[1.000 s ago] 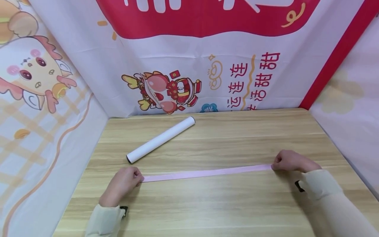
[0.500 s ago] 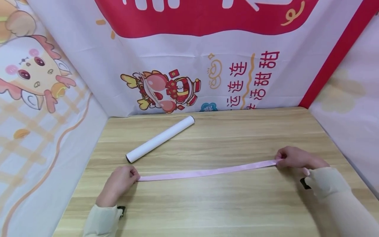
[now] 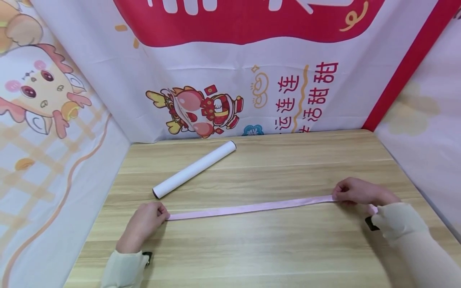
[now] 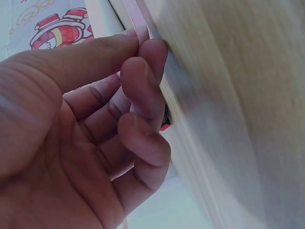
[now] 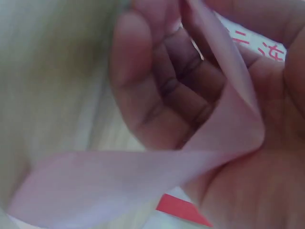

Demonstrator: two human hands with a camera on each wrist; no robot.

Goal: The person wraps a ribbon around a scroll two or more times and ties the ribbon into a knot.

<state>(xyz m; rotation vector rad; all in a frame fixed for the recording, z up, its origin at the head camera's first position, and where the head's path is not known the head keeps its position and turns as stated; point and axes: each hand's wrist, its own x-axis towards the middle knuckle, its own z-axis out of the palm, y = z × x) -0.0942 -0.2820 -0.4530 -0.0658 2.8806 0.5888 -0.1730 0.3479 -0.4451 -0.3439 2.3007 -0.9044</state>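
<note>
A narrow pale pink ribbon (image 3: 252, 208) stretches almost straight across the wooden table between the two hands. Its left end is pinched between thumb and index finger of the left hand (image 3: 143, 225); in the left wrist view the ribbon (image 4: 138, 21) leaves those fingertips, while the other fingers curl loosely. At the right, the right hand (image 3: 359, 192) pinches the ribbon between thumb and fingers. Past that pinch, the right wrist view shows a loose length of ribbon (image 5: 114, 181) folding back across the palm and hanging down. The tail's far end is out of sight.
Behind the ribbon a white tube (image 3: 194, 170) with dark ends lies slanted on the wooden table (image 3: 252, 252). Printed cloth (image 3: 230, 68) hangs behind the table, and more cloth (image 3: 54, 160) covers the left and right sides.
The right hand has moved slightly right and away from the body, the left hand slightly left. A bit of ribbon now shows beside the right cuff. The tube has stayed in place.
</note>
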